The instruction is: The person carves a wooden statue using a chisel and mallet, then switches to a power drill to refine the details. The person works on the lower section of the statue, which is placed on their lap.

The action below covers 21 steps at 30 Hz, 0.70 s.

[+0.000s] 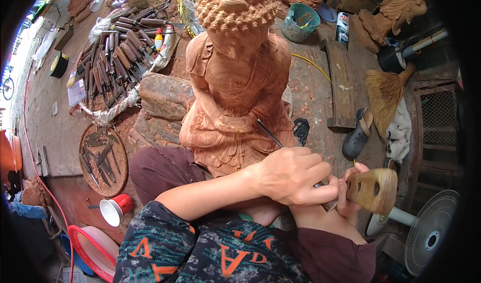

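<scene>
A carved reddish-wood seated figure (238, 82) stands upright before me, its head running past the top edge. My left hand (295, 175) reaches across from the left, closed around a chisel (269, 132). The chisel's dark shaft points up and left, its tip at the figure's lap beside the carved hands. Part of its handle shows below my fist. Just to the right, my right hand (349, 190) is closed on a wooden mallet (373, 190), a pale block with dark holes. The mallet is near the chisel's handle end; its grip is mostly hidden.
Many carving tools (117, 57) lie heaped at the left, with a round tray (82, 175) of blades nearer. A red and white cup (112, 210) lies tipped beside my leg. Rightward are a teal bucket (300, 22), a clog (355, 135), a straw broom (383, 97) and a fan (431, 233).
</scene>
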Tool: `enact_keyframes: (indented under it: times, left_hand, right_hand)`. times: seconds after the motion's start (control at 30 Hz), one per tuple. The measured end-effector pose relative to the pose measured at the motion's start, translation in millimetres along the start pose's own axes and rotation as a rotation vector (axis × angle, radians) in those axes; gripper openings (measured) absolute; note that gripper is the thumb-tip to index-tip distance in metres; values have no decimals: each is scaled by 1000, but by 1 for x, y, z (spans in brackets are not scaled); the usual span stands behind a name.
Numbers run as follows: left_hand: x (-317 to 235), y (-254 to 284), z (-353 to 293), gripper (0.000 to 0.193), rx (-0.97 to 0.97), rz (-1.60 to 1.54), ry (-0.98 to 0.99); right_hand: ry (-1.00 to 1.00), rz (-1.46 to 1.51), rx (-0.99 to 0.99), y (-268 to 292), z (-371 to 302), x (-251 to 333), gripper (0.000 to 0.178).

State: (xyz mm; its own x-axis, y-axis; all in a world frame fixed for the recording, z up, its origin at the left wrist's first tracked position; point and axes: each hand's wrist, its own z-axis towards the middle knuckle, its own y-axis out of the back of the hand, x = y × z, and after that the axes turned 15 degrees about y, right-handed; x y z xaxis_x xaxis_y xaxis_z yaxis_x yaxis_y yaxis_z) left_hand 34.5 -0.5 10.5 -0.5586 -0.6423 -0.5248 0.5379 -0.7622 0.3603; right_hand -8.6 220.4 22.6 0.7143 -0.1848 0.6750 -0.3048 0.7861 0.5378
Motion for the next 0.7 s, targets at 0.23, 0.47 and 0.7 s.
enact_keyframes:
  times: [0.23, 0.47, 0.7]
  left_hand:
    - [2, 4, 0, 14, -144, 21, -46]
    - [4, 4, -6, 16, -207, -29, -93]
    - [9, 1, -13, 16, -209, -6, -121]
  right_hand:
    - [303, -65, 40, 4, 12, -4, 47]
    - [562, -169, -5, 2, 26, -5, 42]
    - [727, -497, 177, 10, 36, -1, 40]
